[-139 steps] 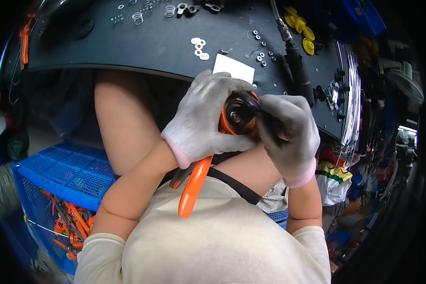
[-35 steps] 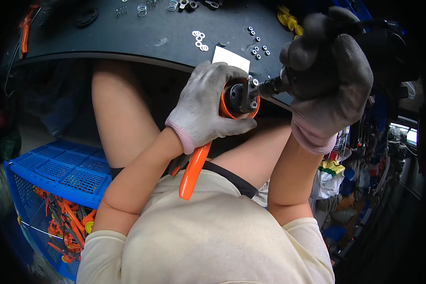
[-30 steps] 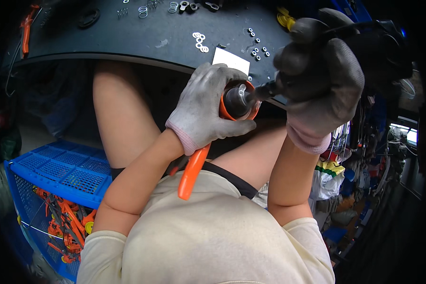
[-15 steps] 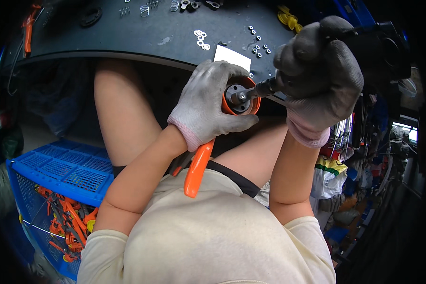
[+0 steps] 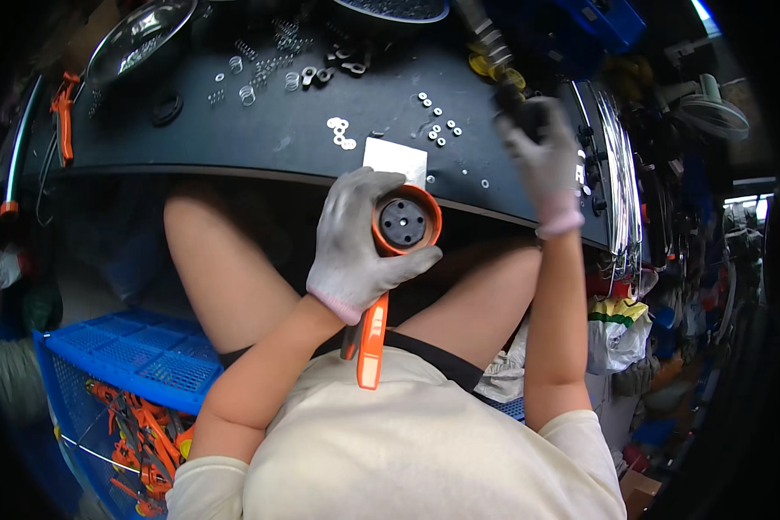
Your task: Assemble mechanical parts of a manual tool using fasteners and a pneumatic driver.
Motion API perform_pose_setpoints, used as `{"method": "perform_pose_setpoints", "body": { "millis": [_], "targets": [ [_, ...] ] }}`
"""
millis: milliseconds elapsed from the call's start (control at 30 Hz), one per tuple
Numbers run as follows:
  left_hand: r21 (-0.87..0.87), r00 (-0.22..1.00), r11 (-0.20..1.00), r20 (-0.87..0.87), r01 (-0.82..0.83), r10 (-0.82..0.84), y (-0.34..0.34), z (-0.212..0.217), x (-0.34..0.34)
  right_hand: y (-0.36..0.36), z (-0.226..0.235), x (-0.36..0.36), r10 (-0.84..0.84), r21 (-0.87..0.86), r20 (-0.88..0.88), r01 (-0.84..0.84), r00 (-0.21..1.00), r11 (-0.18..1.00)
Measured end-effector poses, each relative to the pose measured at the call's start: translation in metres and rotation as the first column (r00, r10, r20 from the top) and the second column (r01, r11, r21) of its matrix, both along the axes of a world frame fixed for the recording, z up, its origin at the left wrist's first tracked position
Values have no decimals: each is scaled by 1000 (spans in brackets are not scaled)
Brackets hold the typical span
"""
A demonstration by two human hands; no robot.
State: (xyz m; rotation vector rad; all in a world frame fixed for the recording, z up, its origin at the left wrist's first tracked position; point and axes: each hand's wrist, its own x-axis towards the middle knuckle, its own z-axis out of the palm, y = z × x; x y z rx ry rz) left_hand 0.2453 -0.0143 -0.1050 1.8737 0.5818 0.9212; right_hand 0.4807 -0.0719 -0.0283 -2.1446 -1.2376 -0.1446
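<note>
- The left hand (image 5: pixel 348 238) was closed around the round head of an orange hand tool (image 5: pixel 403 224), its thumb along the near side and its fingers curled over the far side.
- The tool was held over the lap, just off the near edge of the dark worktop (image 5: pixel 208 143), the open mouth of its orange housing (image 5: pixel 438 227) facing up.
- Inside the housing sat a black disc with a ring of small holes and a pale centre.
- Below the wrist, the tool's orange handle (image 5: pixel 373 342) pointed down toward the person's shirt (image 5: pixel 425 442).
- The right hand (image 5: pixel 548 165), blurred, was reached out over the right part of the worktop at a dark power driver (image 5: pixel 509 102); whether it gripped the driver or only touched it could not be told.
- A metal coupling (image 5: pixel 492 42) ran up from the driver.
- A white card (image 5: pixel 396 161) lay at the worktop's edge, just beyond the left hand.
- Flat pale washers (image 5: pixel 340 133) lay to the card's left, small dark-rimmed rings (image 5: pixel 436 130) to its right.
- Farther back were coil springs (image 5: pixel 248 95), a shiny metal bowl (image 5: pixel 113 39) and yellow caps (image 5: pixel 480 66).
- Beside the left leg, a blue crate (image 5: pixel 134 347) held more orange tools (image 5: pixel 152 438).
</note>
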Motion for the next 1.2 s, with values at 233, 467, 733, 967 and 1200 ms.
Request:
{"method": "perform_pose_setpoints", "body": {
  "millis": [233, 467, 733, 967, 1200],
  "targets": [
    [-264, 970, 944, 90, -197, 228, -23, -86, -22, -17, -24, 0, -102, -184, 435, 199, 895, 963],
    [-478, 263, 825, -791, 301, -553, 8, -139, -9, -96, -98, -170, 215, 312, -928, -318, -305, 895],
    [-417, 486, 897, -760, 148, -433, -6, -191, 5, -66, -113, -189, 185, 159, -886, 94, -425, 983],
    [-387, 679, 922, -674, 13, -292, -12, -240, 5, -66, -99, -194, 148, 154, -946, 0, -288, 988],
    [-320, 765, 942, -579, 107, -283, -11, -255, -2, -115, -79, -148, 211, 277, -920, -166, -330, 946]
  ]
}}
